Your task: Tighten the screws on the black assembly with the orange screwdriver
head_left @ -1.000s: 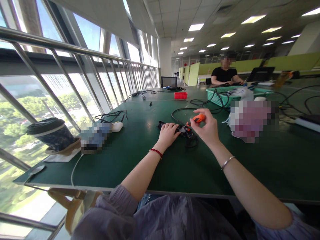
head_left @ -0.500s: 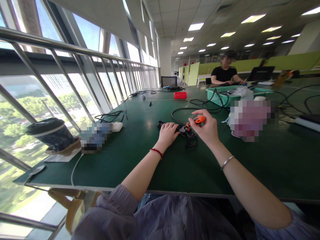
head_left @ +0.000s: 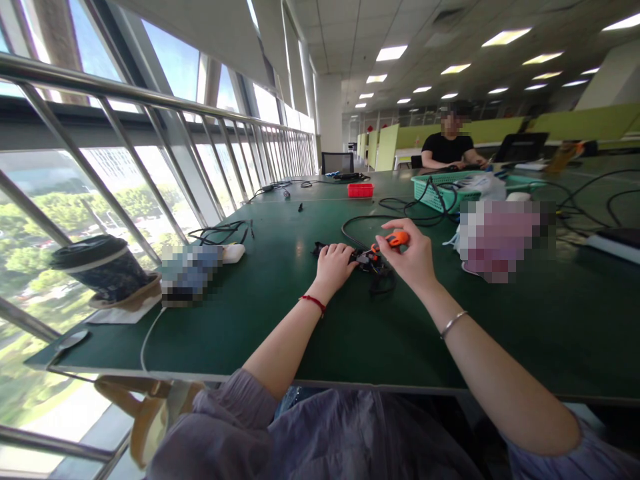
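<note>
Over the green table (head_left: 250, 320), my right hand (head_left: 416, 261) pinches the orange handle of a screwdriver (head_left: 399, 237). Its shaft slants down leftward to a small black device (head_left: 371, 263) lying on the tabletop. Whether the tip sits in a screw is too small to tell. My left hand (head_left: 334, 267) is closed over the left part of that device, covering much of it. A dark loop, perhaps a strap or wire, lies at the device's near side.
A red box (head_left: 361, 191) and a teal basket (head_left: 440, 193) with black cables stand farther back. At left are a lidded cup (head_left: 100, 273) and a white case (head_left: 234, 253). Beyond the basket sits a person (head_left: 447, 150). A metal railing (head_left: 200, 110) runs along the left.
</note>
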The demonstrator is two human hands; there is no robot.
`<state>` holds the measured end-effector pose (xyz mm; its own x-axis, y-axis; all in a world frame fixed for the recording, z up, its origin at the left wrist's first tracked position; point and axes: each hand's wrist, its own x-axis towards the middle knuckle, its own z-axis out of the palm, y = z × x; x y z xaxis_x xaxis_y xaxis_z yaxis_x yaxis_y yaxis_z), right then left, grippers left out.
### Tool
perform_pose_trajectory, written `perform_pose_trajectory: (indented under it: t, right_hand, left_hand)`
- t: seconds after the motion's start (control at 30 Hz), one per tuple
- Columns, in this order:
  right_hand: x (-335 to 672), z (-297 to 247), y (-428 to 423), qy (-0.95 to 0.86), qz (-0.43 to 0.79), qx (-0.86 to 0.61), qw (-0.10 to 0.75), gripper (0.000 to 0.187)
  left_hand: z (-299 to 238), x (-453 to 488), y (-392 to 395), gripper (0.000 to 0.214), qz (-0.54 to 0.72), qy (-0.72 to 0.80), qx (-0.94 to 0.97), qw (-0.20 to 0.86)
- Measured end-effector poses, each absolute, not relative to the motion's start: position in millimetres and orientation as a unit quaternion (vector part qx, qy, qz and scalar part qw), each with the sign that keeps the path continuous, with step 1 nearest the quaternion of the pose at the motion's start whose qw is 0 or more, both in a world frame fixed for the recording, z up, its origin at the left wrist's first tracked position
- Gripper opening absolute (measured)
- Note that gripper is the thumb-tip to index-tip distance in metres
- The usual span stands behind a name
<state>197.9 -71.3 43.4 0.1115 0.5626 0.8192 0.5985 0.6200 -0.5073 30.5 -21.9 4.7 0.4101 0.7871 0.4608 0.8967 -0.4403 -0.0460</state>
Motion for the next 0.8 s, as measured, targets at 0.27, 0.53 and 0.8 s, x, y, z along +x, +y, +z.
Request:
perform_pose_trajectory:
  t: [0.27, 0.53, 0.8]
  right_hand:
    - [197.3, 40.4, -65.8, -0.676, 0.009, -0.394, 0.623, 0.031]
    - [196.4, 42.5, -69.9, -0.666, -0.012, -0.444, 0.600, 0.020]
    - [198.7, 37.0, -64.9, -0.685, -0.015, -0.386, 0.618, 0.038]
  left_hand:
    - [3.5, 25.4, -20.2, 0.028, -0.197, -0.519, -0.821, 0.131]
    - [1.2, 20.3, -22.3, 0.040, -0.195, -0.505, -0.837, 0.073]
    - [2.0, 19.0, -24.8, 0.055, -0.167, -0.497, -0.849, 0.061]
